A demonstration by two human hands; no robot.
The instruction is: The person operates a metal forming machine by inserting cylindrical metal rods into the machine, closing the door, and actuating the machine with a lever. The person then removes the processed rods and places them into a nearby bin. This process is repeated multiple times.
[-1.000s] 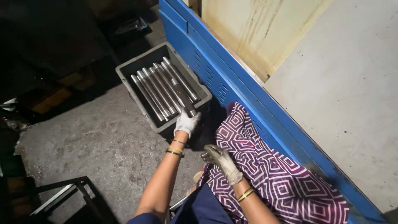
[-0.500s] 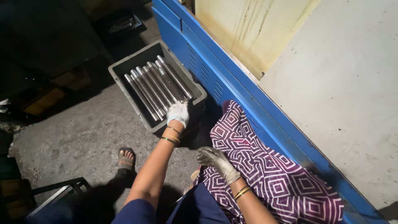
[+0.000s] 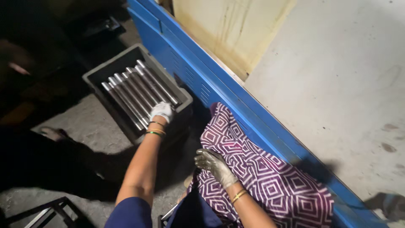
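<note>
Since half a second ago the left hand (image 3: pixel 161 111) has stayed at the near end of the metal rods (image 3: pixel 139 93) while the view has swung slightly, so the grey crate (image 3: pixel 110 69) now sits further left; the bare foot (image 3: pixel 52 134) has slid toward the left edge. Far left — dark floor, a black metal frame (image 3: pixel 46 210) at the bottom corner. The crate rests on the concrete floor (image 3: pixel 90 122), just beside the blue metal cabinet (image 3: pixel 202 80); the rods lie side by side inside it, parallel, running diagonally. Left hand, in a white glove with bangles at the wrist, lies on the rod ends, fingers curled down over them; whether they grip one I cannot tell. Right hand (image 3: pixel 214 164), in a soiled glove, rests half-curled, holding nothing, on the purple patterned cloth (image 3: pixel 270 177) over the lap. Far right — pale worktop (image 3: pixel 337 84), stained.
</note>
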